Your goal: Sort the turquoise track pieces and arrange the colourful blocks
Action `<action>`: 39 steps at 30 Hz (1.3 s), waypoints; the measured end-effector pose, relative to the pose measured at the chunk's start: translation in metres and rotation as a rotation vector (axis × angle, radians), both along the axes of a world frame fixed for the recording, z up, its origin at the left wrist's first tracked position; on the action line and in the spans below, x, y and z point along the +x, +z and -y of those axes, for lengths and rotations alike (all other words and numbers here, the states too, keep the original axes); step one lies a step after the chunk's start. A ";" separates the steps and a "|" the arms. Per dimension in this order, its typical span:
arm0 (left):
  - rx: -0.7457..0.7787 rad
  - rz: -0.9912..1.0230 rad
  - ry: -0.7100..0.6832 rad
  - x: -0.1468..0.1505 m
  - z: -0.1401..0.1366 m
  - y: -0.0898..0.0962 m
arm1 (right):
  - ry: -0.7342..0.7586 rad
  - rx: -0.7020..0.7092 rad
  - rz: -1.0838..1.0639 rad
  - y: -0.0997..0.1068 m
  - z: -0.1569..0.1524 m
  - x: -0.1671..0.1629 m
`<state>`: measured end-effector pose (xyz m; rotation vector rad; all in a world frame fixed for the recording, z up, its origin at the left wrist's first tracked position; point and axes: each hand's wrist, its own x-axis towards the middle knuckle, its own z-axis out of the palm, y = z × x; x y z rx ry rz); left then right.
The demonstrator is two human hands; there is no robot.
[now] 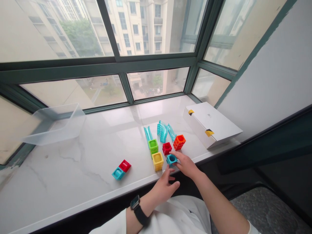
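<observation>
My right hand (186, 165) has its fingers around a blue cube block (171, 159) with a round opening, near the ledge's front edge. My left hand (165, 187) is just in front of that block, its thumb and fingers apart; whether a fingertip touches the block I cannot tell. Left of the blue block stands a yellow block stack (158, 161), with a green block stack (153, 147) behind it. A red cube block (167, 148) sits just behind the blue one. An orange block stack (179, 142) is to its right.
Clear teal track pieces, one curved (162, 131), lie behind the blocks. On the left a red block (125, 165) and a light blue block (118, 173) lie together. A transparent bin (56, 130) is at far left, a white box (214, 122) at right, windows behind.
</observation>
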<state>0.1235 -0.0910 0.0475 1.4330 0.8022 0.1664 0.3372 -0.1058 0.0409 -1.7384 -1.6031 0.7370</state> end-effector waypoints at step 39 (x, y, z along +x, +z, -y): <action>0.163 0.000 -0.124 -0.003 0.002 0.011 | -0.097 0.016 0.026 -0.015 0.003 -0.015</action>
